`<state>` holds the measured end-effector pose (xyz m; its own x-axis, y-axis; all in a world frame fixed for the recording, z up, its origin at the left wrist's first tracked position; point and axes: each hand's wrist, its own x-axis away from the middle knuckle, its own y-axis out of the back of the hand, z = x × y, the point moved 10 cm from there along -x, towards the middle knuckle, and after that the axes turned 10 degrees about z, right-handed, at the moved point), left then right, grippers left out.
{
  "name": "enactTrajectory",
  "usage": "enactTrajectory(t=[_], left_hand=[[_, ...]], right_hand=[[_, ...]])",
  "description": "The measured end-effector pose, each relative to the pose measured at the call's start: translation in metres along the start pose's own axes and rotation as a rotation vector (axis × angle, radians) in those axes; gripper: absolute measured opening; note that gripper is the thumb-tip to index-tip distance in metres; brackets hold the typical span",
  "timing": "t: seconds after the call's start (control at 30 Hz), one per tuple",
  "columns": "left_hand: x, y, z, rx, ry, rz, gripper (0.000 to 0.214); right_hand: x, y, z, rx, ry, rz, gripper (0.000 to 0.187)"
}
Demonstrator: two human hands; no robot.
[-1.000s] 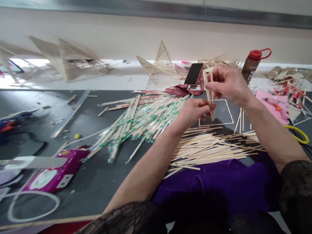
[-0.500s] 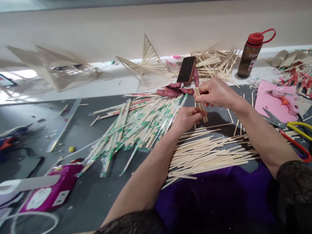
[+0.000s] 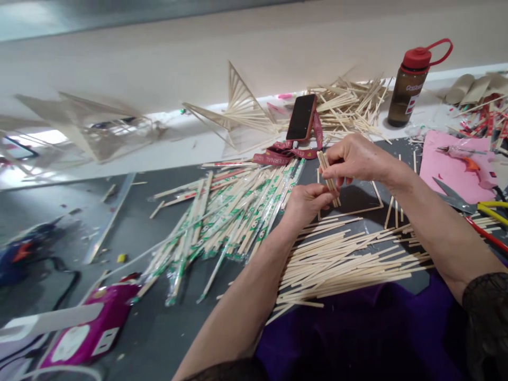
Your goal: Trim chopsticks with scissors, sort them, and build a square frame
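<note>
Wrapped chopsticks (image 3: 234, 211) are lying heaped on your left. Your left hand (image 3: 307, 203) is pinching the lower part of a stick bundle (image 3: 330, 183), which is tilting above the table. Loose sticks (image 3: 341, 264) are lying nearer you. Your right hand (image 3: 357, 159), also closed, is gripping the bundle higher up. Scissors (image 3: 456, 198) are resting beyond your right forearm.

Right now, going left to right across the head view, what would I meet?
Blue tool, small yellow piece, green-wrapped sticks, left hand, held sticks, right hand, red-capped bottle, pink sheet.
</note>
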<state>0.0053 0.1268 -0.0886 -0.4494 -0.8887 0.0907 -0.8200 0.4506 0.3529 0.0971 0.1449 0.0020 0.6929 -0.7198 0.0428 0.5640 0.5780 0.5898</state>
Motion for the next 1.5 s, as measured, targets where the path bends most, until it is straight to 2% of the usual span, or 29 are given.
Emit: enactTrajectory(t=[0.13,0.3,0.5,0.83,0.93,1.0,1.1,1.17,1.27,1.33,1.43,1.5], left_hand=[[-0.001,-0.001,0.003,-0.007,0.004,0.007,0.029],[-0.001,-0.002,0.005,-0.030,0.019,0.009,0.033],[-0.002,-0.001,0.010,-0.070,0.021,0.020,0.034],[-0.002,-0.002,0.006,-0.057,-0.008,-0.007,0.033],[0.000,0.004,0.000,-0.006,-0.022,-0.067,0.029],[0.002,0.009,-0.003,0.059,-0.039,-0.120,0.029],[0.005,0.020,-0.006,0.158,-0.061,-0.232,0.028],[0.006,0.025,-0.008,0.185,-0.083,-0.282,0.026],[0.007,0.031,-0.018,0.187,-0.166,-0.337,0.019],[0.010,0.036,-0.026,0.180,-0.213,-0.371,0.019],[0.014,0.043,-0.034,0.195,-0.216,-0.386,0.013],[0.017,0.050,-0.040,0.220,-0.234,-0.388,0.012]], right_hand=[[-0.001,-0.002,-0.004,-0.064,0.018,0.007,0.012],[0.002,-0.002,0.003,-0.058,0.074,0.011,0.015],[0.003,-0.005,-0.002,-0.097,0.024,0.037,0.016],[0.002,-0.004,0.002,-0.059,0.048,0.043,0.016],[0.006,0.005,0.006,-0.031,0.048,-0.018,0.012],[0.015,0.017,0.014,0.019,0.050,-0.112,0.010],[0.033,0.034,0.036,0.118,0.032,-0.222,0.017],[0.044,0.036,0.056,0.179,0.031,-0.235,0.023],[0.049,0.010,0.078,0.405,-0.021,-0.086,0.032],[0.047,-0.023,0.082,0.592,-0.049,0.082,0.031],[0.044,-0.075,0.073,0.698,-0.072,0.325,0.021],[0.046,-0.094,0.066,0.682,-0.075,0.400,0.016]])
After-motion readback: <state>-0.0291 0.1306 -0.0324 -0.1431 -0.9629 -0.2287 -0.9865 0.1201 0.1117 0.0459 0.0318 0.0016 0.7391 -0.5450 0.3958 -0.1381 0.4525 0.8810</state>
